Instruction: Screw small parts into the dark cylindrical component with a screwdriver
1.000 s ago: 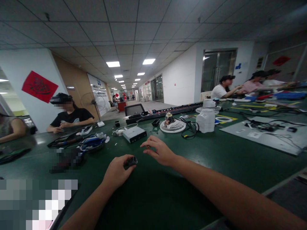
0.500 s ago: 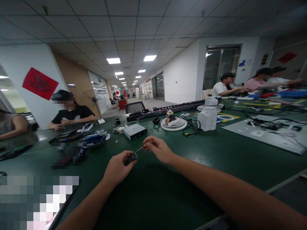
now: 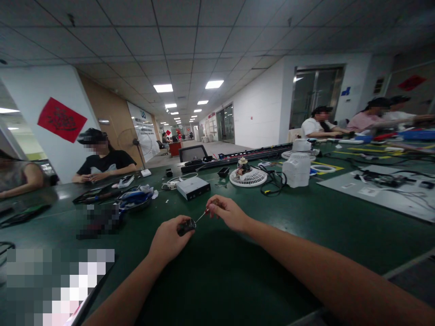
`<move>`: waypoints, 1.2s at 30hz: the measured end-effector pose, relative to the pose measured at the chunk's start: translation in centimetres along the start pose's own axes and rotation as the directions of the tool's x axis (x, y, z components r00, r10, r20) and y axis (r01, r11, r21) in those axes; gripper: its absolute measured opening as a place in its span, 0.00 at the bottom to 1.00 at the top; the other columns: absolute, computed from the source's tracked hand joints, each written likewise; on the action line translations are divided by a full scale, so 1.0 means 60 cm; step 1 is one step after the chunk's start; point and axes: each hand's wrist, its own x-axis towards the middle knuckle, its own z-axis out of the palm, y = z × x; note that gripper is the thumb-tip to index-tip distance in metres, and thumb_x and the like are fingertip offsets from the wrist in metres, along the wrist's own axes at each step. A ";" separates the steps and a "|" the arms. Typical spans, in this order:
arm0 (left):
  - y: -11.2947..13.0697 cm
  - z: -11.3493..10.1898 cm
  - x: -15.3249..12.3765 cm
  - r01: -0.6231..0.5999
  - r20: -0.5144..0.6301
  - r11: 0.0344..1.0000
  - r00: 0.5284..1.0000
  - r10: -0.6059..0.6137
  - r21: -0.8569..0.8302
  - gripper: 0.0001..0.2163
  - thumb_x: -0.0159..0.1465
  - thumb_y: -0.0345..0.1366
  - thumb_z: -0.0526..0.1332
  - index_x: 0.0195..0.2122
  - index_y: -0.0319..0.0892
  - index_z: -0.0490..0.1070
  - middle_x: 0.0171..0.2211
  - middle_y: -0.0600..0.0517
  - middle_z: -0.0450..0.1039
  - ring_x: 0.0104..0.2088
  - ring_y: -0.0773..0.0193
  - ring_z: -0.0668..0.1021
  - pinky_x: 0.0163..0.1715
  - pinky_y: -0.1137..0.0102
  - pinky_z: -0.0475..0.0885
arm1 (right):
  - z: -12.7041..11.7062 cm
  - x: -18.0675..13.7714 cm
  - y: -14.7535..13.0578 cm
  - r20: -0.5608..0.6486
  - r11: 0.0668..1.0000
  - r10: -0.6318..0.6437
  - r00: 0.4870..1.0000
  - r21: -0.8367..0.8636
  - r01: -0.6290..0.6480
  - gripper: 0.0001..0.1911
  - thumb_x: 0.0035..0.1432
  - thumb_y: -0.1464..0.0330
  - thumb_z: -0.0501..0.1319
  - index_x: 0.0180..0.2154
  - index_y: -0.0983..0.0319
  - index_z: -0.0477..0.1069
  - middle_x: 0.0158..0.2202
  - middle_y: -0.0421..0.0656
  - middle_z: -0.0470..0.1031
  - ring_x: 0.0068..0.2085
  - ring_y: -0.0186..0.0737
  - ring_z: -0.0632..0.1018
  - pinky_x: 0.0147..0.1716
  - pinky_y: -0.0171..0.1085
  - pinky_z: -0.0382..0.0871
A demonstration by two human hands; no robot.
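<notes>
Between the fingers of my left hand (image 3: 169, 239) is a small dark cylindrical part (image 3: 186, 227), its round end turned to the right; its exact kind is unclear. My right hand (image 3: 228, 213) is closed around the handle of a screwdriver (image 3: 201, 217) with a thin metal shaft. The shaft slopes down to the left, and its tip is at the round end of the dark part. Whether the tip touches inside cannot be made out. Both hands are above the green tabletop (image 3: 210, 280).
Beyond my hands lie a white box-shaped device (image 3: 193, 186), a white fan grille with a motor (image 3: 248, 175), a white housing (image 3: 296, 170) and black cables. A grey panel with electronics (image 3: 370, 188) is at right. A blue bundle (image 3: 136, 197) lies at left. Several people sit around the table.
The screwdriver shaft now slopes more steeply, and its tip has come to the dark part's near rim. My right hand has shifted slightly right; the view has moved a little.
</notes>
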 end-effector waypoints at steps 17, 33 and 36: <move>0.002 0.001 0.000 -0.009 0.002 1.000 1.000 0.009 0.028 0.14 0.58 0.39 0.64 0.46 0.47 0.76 0.42 0.51 0.80 0.42 0.56 0.80 0.43 0.63 0.73 | 0.000 0.006 0.016 0.052 0.999 0.051 0.997 0.009 -0.052 0.10 0.63 0.63 0.59 0.41 0.63 0.69 0.35 0.43 0.77 0.32 0.36 0.77 0.30 0.35 0.67; -0.003 0.000 0.001 -0.054 -0.019 0.993 0.998 0.056 0.101 0.15 0.59 0.33 0.62 0.47 0.49 0.76 0.45 0.50 0.76 0.43 0.57 0.78 0.45 0.63 0.72 | -0.005 -0.004 -0.006 0.093 0.790 -0.227 0.969 -0.565 0.240 0.13 0.56 0.81 0.52 0.38 0.62 0.69 0.38 0.45 0.73 0.41 0.41 0.72 0.44 0.40 0.66; -0.003 0.000 0.003 -0.047 -0.037 0.993 0.998 0.051 0.112 0.15 0.59 0.33 0.62 0.48 0.48 0.76 0.45 0.50 0.76 0.42 0.57 0.78 0.45 0.63 0.72 | 0.005 -0.004 0.001 0.198 0.710 -0.171 0.965 -0.655 0.260 0.10 0.57 0.77 0.57 0.41 0.62 0.72 0.40 0.46 0.74 0.44 0.44 0.72 0.47 0.43 0.66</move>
